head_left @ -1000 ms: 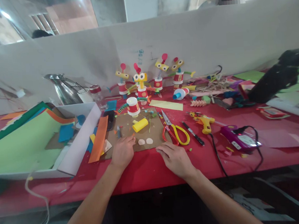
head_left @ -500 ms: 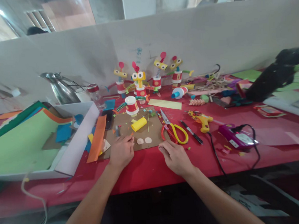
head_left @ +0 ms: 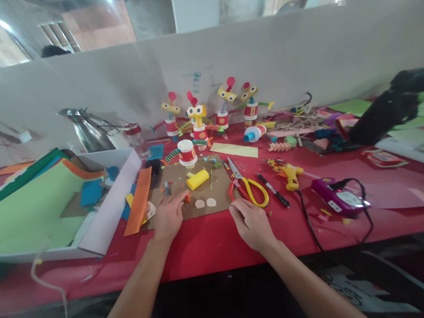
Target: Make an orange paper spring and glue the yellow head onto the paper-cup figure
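My left hand (head_left: 169, 215) rests at the near left of a brown board (head_left: 218, 190), its fingers together by a small orange piece (head_left: 187, 197); whether it grips the piece is unclear. My right hand (head_left: 249, 219) is curled at the board's near right corner, beside red-handled scissors (head_left: 234, 189); nothing can be made out in its fingers. Two pale ovals (head_left: 200, 204) lie between my hands. Behind them are a yellow paper tube (head_left: 198, 179) and a red-and-white cup (head_left: 187, 152) with coiled green arms. Larger yellow-handled scissors (head_left: 255, 192) lie to the right.
Several paper-cup figures (head_left: 200, 130) stand at the back. On the right are a black marker (head_left: 273, 190), a yellow glue gun (head_left: 290, 175) and a purple power strip (head_left: 340, 196) with a cable. A white box (head_left: 113, 206) of coloured paper sits left, near an orange strip (head_left: 139, 201).
My left hand has moved slightly left and its fingers have straightened somewhat, leaving the orange piece more visible. My right hand has shifted slightly right, and the view has tilted a little.
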A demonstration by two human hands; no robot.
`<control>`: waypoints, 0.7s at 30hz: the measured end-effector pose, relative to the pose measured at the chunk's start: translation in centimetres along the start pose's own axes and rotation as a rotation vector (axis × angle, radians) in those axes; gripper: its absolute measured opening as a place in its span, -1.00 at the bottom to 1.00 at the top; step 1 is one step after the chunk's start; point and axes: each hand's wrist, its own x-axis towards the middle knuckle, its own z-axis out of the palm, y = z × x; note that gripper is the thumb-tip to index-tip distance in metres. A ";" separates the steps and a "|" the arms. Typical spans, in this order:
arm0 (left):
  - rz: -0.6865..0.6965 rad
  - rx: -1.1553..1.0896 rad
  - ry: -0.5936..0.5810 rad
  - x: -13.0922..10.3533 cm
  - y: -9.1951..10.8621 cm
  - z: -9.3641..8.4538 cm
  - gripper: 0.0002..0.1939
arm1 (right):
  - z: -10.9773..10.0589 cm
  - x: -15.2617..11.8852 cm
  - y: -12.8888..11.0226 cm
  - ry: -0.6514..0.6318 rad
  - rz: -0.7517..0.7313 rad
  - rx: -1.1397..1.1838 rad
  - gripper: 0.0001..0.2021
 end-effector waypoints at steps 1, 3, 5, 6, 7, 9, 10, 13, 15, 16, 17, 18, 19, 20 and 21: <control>-0.028 -0.022 0.006 -0.1 0.0 -0.1 -0.55 | 0.0 0.0 0.0 0.002 0.001 0.004 -0.75; -0.079 -0.064 0.029 -0.1 0.0 -0.6 -0.50 | 0.1 0.0 0.0 0.006 0.008 0.018 -0.76; -0.095 -0.091 0.075 0.1 -0.1 -1.2 -0.50 | 0.1 0.0 0.0 0.015 0.014 0.052 -0.77; -0.087 -0.097 0.093 0.2 -0.1 -1.4 -0.52 | 0.1 0.1 0.1 0.023 0.013 0.077 -0.78; -0.076 -0.101 0.099 0.5 -0.1 -1.7 -0.54 | 0.2 0.1 0.1 0.032 0.006 0.106 -0.79; -0.073 -0.094 0.063 1.0 0.0 -2.0 -0.55 | 0.3 0.0 0.3 0.053 -0.013 0.162 -0.80; -0.091 -0.082 0.024 1.3 0.0 -2.1 -0.55 | 0.3 0.0 0.4 0.061 -0.022 0.181 -0.81; -0.174 -0.029 -0.110 2.2 0.3 -2.0 -0.58 | 0.4 -0.1 0.5 0.069 -0.038 0.198 -0.80; -0.201 0.009 -0.167 2.6 0.5 -1.7 -0.68 | 0.4 -0.1 0.4 0.067 -0.042 0.195 -0.80; -0.204 0.024 -0.182 2.7 0.5 -1.5 -0.74 | 0.4 -0.1 0.4 0.068 -0.038 0.192 -0.81; -0.204 0.034 -0.187 2.8 0.5 -1.2 -0.81 | 0.4 -0.1 0.3 0.069 -0.032 0.188 -0.83; -0.205 0.038 -0.185 2.8 0.4 -0.9 -0.85 | 0.4 -0.1 0.2 0.072 -0.024 0.182 -0.85; -0.206 0.037 -0.180 2.8 0.3 -0.7 -0.88 | 0.3 -0.1 0.2 0.073 -0.016 0.176 -0.86; -0.208 0.032 -0.173 2.7 0.1 -0.4 -0.90 | 0.3 -0.1 0.1 0.075 -0.010 0.167 -0.87; -0.212 0.025 -0.162 2.6 0.0 -0.2 -0.91 | 0.3 -0.1 0.1 0.073 -0.008 0.159 -0.87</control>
